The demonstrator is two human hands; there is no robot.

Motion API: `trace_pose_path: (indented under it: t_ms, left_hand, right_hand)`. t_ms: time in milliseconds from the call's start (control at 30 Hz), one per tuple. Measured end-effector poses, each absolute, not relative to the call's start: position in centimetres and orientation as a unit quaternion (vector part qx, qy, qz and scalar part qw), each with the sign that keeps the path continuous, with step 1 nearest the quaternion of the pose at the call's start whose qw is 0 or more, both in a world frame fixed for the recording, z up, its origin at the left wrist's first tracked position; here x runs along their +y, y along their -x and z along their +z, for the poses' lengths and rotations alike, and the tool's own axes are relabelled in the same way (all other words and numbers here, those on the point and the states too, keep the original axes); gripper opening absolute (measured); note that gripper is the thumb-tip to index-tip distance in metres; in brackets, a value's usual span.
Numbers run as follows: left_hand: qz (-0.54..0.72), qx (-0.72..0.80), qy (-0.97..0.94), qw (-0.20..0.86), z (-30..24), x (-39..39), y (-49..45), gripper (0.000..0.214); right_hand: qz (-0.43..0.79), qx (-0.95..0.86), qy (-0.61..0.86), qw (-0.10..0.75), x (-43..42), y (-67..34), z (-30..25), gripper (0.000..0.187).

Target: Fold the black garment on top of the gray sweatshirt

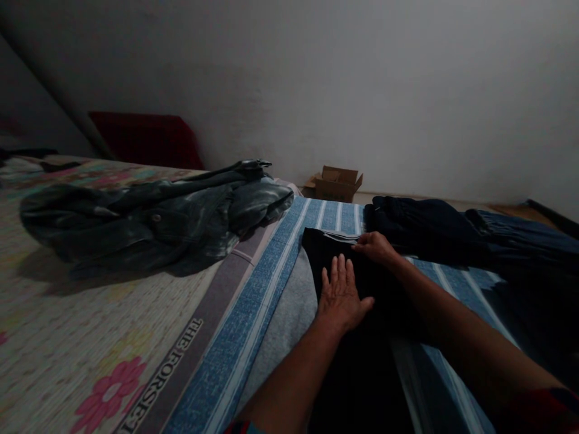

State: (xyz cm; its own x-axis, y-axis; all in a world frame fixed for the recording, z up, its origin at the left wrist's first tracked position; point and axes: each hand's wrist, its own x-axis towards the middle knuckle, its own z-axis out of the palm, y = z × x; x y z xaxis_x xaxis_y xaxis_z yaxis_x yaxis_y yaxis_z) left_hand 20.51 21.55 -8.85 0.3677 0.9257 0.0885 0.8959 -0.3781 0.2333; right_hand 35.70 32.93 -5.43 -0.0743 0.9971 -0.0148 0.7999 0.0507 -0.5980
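A black garment (362, 355) lies stretched along the blue striped bedsheet (253, 313) in front of me. My left hand (340, 293) rests flat on it, fingers stretched out and together, palm down. My right hand (373, 246) reaches a little farther, to the garment's far edge near a thin white band, with its fingers curled down onto the cloth; whether they pinch it is hard to tell. A grey piece of cloth (289, 313) shows under the black garment's left side.
A crumpled dark denim jacket (154, 220) lies on the floral bed cover (58, 337) at left. Dark blue clothes (470, 238) are heaped at the right. An open cardboard box (337, 183) stands by the white wall; a red cushion (147, 140) leans at the back left.
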Motion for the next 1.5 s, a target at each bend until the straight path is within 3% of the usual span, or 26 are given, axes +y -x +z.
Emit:
trace_pose_path:
  t_ms: [333, 700, 1033, 1333, 1500]
  left_hand:
    - [0.047, 0.548, -0.829, 0.096, -8.0, 21.9, -20.5, 0.086]
    - [0.027, 0.545, -0.834, 0.087, -7.6, 22.4, -20.5, 0.081]
    - [0.012, 0.542, -0.839, 0.044, -7.5, 23.1, -20.4, 0.078]
    - [0.003, 0.457, -0.89, 0.008, -5.2, 24.2, -22.1, 0.053]
    - [0.041, 0.424, -0.904, 0.017, -5.4, 25.3, -24.4, 0.041]
  right_hand:
    - [0.11, -0.712, 0.675, 0.16, 32.3, -35.2, -6.7, 0.018]
    - [0.066, -0.707, 0.686, 0.158, 30.1, -36.0, -4.8, 0.028]
    - [-0.003, -0.599, 0.788, 0.144, 18.1, -46.2, -3.7, 0.023]
    - [0.068, -0.484, 0.851, 0.192, 11.3, -49.1, -6.3, 0.049]
    - [0.128, -0.454, 0.859, 0.198, 11.7, -48.6, -5.1, 0.046]
